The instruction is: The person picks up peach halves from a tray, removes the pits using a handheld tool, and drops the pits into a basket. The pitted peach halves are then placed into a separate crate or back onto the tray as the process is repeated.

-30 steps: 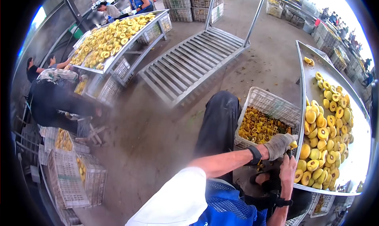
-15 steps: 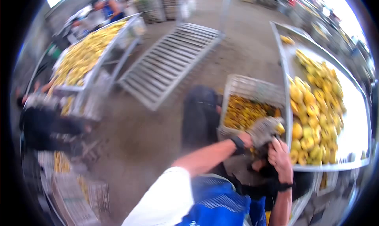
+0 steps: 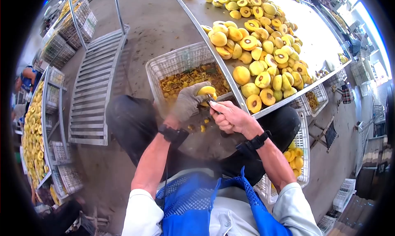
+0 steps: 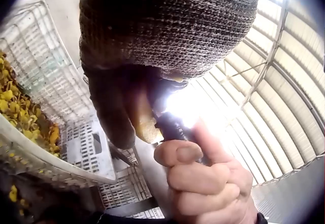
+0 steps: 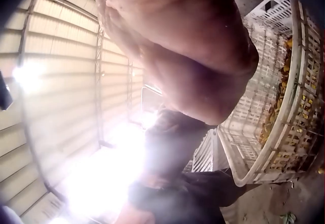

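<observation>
In a grey knitted glove, my left hand [image 3: 185, 103] holds a yellow peach half [image 3: 207, 90] above the front edge of a crate. My bare right hand [image 3: 231, 117] grips a small tool with a black ribbed handle [image 4: 175, 128], its end right at the fruit. The tool's working end is hidden, so I cannot tell its exact kind. In the left wrist view, the glove covers most of the fruit [image 4: 147, 125]. The right wrist view shows mainly the underside of the right hand [image 5: 188, 46]. Many halved peaches [image 3: 263, 67] lie heaped on a metal table [image 3: 276, 108] beside the hands.
A white plastic crate [image 3: 153, 77] with yellow-brown fruit scraps [image 3: 189, 80] stands between the knees and the table. Another crate [image 3: 305, 153] with yellow fruit is at the right leg. A slatted metal trolley [image 3: 92, 87] and a second fruit table [image 3: 46, 137] stand left.
The head view has swung to the right, bringing the peach table and both forearms toward the middle. The hands stay together at the fruit, and the peach half now shows more fully.
</observation>
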Demonstrator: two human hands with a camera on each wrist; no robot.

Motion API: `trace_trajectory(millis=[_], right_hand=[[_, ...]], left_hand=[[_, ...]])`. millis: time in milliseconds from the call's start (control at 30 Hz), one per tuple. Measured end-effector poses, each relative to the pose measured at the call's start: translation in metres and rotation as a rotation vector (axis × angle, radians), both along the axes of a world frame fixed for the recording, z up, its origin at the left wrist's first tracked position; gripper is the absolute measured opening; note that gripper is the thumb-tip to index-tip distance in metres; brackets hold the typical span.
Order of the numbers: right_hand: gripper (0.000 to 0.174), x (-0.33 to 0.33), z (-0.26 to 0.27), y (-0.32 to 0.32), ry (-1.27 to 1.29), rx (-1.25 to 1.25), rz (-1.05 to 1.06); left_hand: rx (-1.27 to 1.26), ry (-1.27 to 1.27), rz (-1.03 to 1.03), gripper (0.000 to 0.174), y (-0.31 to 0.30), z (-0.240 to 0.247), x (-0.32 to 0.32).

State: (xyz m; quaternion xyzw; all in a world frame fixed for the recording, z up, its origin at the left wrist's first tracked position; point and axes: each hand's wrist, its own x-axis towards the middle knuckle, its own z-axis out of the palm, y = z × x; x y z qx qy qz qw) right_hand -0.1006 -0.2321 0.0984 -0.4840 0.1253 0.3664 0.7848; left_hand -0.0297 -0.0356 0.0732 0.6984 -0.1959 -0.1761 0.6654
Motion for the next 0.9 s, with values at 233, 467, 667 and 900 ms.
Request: trace_trajectory(millis=[233, 467, 667, 900], right_hand=[[0.041, 0.002, -0.020, 0.002, -0.967, -1.123, 0.167], [0.034, 0.006, -0.021, 0.014, -0.915, -1.016, 0.063], [0.040, 0.005, -0.036, 0.023, -1.044, -1.060, -0.053], [0.042, 0.017, -0.055, 0.029, -0.679, -0.664, -0.074]], left_hand=[[0.164, -0.065, 0.056, 0.043, 0.003, -0.013, 0.006], [-0.055, 0.235, 0.021, 0.041, 0.007, 0.001, 0.010], [0.061, 0.064, -0.002, 0.041, 0.012, -0.010, 0.015], [-0.124, 0.312, -0.067, 0.039, 0.030, -0.022, 0.027]])
